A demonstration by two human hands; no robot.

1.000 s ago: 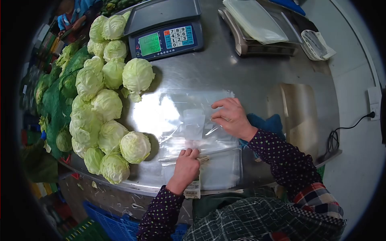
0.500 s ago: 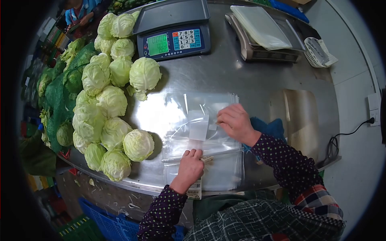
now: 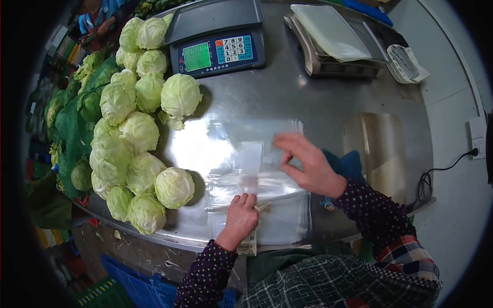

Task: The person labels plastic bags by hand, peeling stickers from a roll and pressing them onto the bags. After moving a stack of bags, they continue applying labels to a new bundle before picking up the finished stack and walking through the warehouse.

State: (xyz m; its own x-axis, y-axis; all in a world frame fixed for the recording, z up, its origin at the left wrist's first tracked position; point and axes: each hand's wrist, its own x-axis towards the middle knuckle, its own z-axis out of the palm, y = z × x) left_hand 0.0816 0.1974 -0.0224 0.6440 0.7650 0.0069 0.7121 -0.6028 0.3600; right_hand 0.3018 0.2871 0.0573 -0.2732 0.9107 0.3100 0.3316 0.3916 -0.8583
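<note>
A stack of clear plastic bags (image 3: 282, 220) lies on the steel table in front of me, with a white rectangle (image 3: 251, 156) on the upper bag. Curled fingers of my left hand (image 3: 241, 218) rest on the bags' lower half, closed around printed labels (image 3: 247, 246); a label end also pokes out beside the fingertips. Over the bags' upper right side is my right hand (image 3: 310, 167), its fingers apart and slightly blurred, with nothing visible in them. Just right of it sits a blue cloth (image 3: 343, 163), partly hidden by the wrist.
Several cabbages (image 3: 138, 131) are heaped on the left, beside a green net sack (image 3: 74, 123). A digital scale (image 3: 218, 51) stands at the back. Another scale (image 3: 339, 69) carries stacked bags, near a white basket (image 3: 403, 64). A person (image 3: 102, 23) is at far left.
My right hand has gone from pinched fingers to spread ones and drawn slightly down. My left hand stays on the bags. The view has shifted a little.
</note>
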